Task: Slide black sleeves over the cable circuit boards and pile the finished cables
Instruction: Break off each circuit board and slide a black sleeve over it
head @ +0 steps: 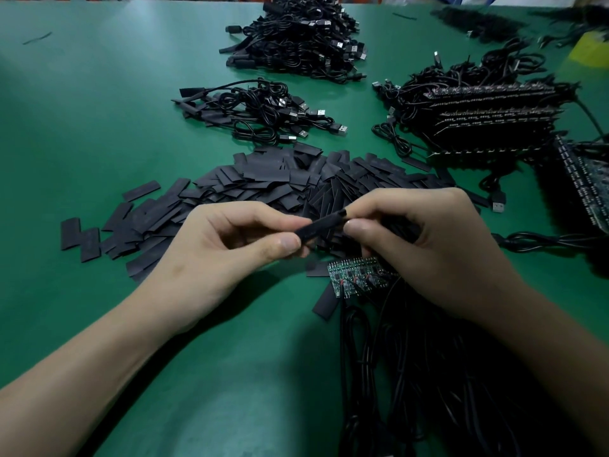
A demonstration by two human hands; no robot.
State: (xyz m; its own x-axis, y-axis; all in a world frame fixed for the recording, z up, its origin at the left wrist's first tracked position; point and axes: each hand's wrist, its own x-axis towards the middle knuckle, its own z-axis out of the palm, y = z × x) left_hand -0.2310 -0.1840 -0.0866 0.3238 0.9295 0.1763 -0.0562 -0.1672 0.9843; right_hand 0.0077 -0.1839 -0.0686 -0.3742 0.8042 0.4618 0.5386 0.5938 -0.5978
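Black sleeve held mid-air over green table | left hand pinches its lower end, right hand pinches the upper end (board inside? cannot tell) | bare circuit boards just beneath | risk: pushed askew, the flattened sleeve mouth could snag a board corner and buckle

Two finished-cable piles, one sleeve heap, one sleeve (held)
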